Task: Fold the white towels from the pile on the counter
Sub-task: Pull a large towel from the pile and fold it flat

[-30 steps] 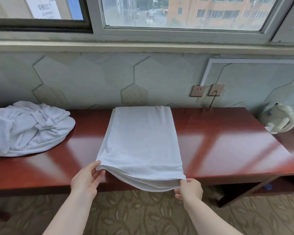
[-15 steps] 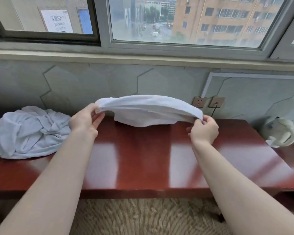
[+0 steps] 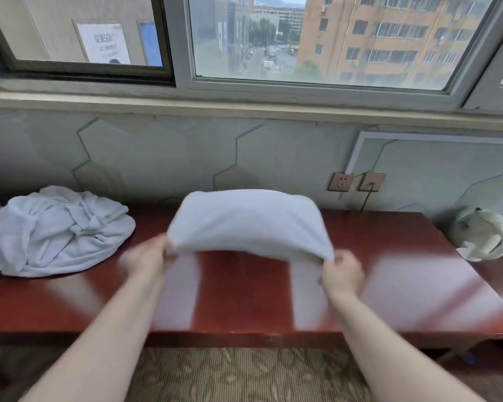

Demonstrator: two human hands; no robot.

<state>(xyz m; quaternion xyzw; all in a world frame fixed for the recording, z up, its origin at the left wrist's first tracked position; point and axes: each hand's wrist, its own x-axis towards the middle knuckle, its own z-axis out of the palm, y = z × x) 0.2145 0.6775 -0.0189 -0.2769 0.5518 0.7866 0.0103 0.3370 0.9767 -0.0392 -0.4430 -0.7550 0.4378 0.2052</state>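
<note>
A folded white towel (image 3: 249,224) lies at the middle back of the red-brown counter (image 3: 244,291), its near edge lifted off the wood. My left hand (image 3: 145,261) grips the near left corner and my right hand (image 3: 341,271) grips the near right corner. Both hands are blurred by motion. A crumpled pile of white towels (image 3: 53,230) sits at the left end of the counter, apart from my hands.
A white electric kettle (image 3: 481,233) stands at the counter's right end. Two wall sockets (image 3: 356,182), one with a black cord, are on the wall behind. A window sill runs above. Patterned carpet (image 3: 244,375) lies below the counter's front edge.
The towel's near end was lifted from the front edge, carried up and back over itself, and is now coming down folded shorter; both hands kept hold of its corners.
</note>
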